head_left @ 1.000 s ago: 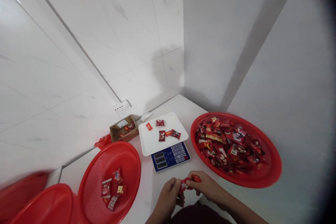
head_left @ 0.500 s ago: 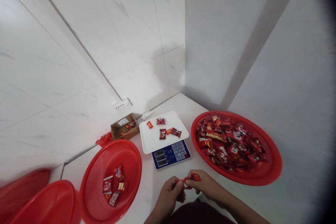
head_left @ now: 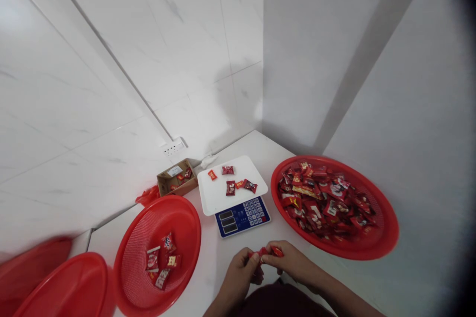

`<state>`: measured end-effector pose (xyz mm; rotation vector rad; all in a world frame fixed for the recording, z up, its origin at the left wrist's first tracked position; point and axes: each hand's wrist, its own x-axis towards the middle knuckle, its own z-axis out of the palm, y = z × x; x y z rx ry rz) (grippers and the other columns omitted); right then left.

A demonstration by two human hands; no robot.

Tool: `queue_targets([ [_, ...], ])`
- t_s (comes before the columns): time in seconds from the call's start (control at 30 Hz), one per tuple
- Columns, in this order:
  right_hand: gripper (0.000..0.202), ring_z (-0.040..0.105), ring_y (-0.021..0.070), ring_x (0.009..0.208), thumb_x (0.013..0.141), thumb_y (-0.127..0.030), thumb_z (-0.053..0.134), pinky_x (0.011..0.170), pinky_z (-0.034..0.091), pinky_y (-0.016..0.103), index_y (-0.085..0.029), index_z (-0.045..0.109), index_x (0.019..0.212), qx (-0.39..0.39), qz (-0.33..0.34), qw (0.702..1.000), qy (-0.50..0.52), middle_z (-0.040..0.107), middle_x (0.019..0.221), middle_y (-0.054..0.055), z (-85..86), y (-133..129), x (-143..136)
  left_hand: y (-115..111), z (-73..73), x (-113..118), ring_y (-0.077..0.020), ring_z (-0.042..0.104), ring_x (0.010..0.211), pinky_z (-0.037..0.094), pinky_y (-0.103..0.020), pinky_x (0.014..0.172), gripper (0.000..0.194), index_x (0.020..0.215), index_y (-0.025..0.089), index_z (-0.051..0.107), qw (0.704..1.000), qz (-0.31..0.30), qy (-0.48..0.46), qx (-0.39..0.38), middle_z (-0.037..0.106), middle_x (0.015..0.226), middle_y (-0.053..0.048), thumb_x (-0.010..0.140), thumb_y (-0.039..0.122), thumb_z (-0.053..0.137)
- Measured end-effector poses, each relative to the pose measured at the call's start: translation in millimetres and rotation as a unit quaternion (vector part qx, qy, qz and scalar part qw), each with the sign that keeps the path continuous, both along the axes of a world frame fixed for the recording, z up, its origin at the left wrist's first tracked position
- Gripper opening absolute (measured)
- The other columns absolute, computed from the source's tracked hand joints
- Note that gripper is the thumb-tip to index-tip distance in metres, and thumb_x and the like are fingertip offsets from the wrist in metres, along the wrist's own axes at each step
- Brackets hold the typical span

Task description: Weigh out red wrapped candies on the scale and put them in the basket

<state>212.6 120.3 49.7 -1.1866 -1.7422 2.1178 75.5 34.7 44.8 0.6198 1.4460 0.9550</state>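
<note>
Close to my body, at the table's front, my left hand [head_left: 241, 270] and my right hand [head_left: 292, 260] nearly meet. Both are closed, thumbs and fingers pinching small red candy wrappers [head_left: 262, 252] between them. A shiny red piece [head_left: 277, 251] pokes out at the right fingers. How many candies they hold is hidden by the fingers. Just beyond lies a digital scale [head_left: 243, 219] with a blue keypad. Its white tray [head_left: 219, 200] carries several wrapped candies, among them a dark red one [head_left: 230, 188]. Right of the scale, a red basket [head_left: 388, 237] is heaped with red-wrapped candies [head_left: 330, 198].
On the left, a red mesh basket [head_left: 128, 262] contains several candy packets [head_left: 162, 279]. Another red basket [head_left: 67, 287] stands at the lower left. Behind them are a small cardboard box [head_left: 177, 188] and a wall socket [head_left: 174, 147]. Walls meet at the table's back corner.
My fingers have shifted slightly around the wrappers, and a pale patch seen between them before is now out of sight. The baskets and the scale stay as they were.
</note>
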Motion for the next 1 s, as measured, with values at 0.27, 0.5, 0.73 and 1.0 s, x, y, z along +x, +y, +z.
queue_targets([
  [0.27, 0.017, 0.044, 0.0093, 0.053, 0.067, -0.032, 0.059, 0.051, 0.036, 0.021, -0.017, 0.054, 0.061, 0.032, 0.012, 0.999, -0.02, 0.051, 0.054, -0.004, -6.9, -1, -2, 0, 2.0, -2, -0.0119, 0.052, 0.06, 0.043, -0.028, 0.059, 0.047, 0.079, 0.014, 0.055, 0.999, 0.007, -0.028, -0.017, 0.055, 0.068, 0.0, 0.061, 0.057, 0.065],
  [0.5, 0.015, 0.042, 0.0096, 0.053, 0.066, -0.03, 0.058, 0.05, 0.034, 0.022, -0.017, 0.053, 0.061, 0.049, 0.02, 0.998, -0.029, 0.049, 0.054, -0.004, -8.9, -3, -4, 2, 6.1, -3, -0.0098, 0.048, 0.053, 0.039, -0.026, 0.056, 0.04, 0.071, 0.013, 0.058, 1.0, 0.011, -0.007, -0.001, 0.055, 0.061, 0.001, 0.061, 0.051, 0.067],
  [0.73, 0.024, 0.042, 0.0075, 0.052, 0.067, -0.041, 0.061, 0.052, 0.037, 0.021, -0.018, 0.056, 0.073, -0.055, -0.081, 0.995, 0.023, 0.045, 0.061, -0.006, -15.1, 3, -3, 8, 2.1, -21, -0.0082, 0.047, 0.059, 0.035, -0.022, 0.056, 0.034, 0.075, 0.014, 0.061, 0.996, 0.091, -0.023, 0.009, 0.058, 0.068, 0.0, 0.064, 0.045, 0.068],
  [1.0, 0.031, 0.047, 0.0069, 0.062, 0.066, -0.043, 0.068, 0.063, 0.046, 0.021, -0.026, 0.062, 0.091, -0.204, -0.205, 0.956, 0.052, 0.049, 0.083, -0.001, -9.0, 12, 7, 74, -13.3, -89, -0.0086, 0.054, 0.067, 0.043, -0.023, 0.068, 0.035, 0.081, 0.017, 0.055, 0.965, 0.253, -0.056, 0.037, 0.057, 0.075, 0.0, 0.061, 0.039, 0.074],
])
